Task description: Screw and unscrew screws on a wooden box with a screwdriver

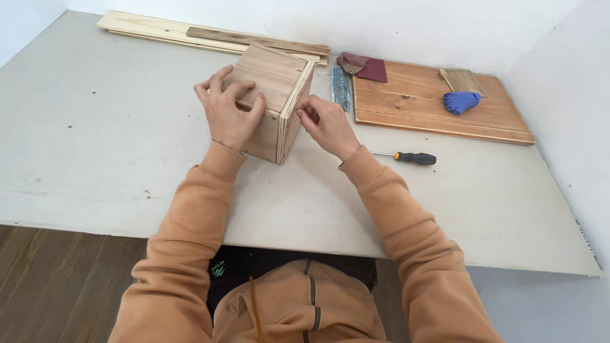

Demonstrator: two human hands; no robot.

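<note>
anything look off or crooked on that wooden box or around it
Nothing stands out. The wooden box sits tilted under the left hand and right hand, but it looks intact. The screwdriver lies flat on the table.
</note>
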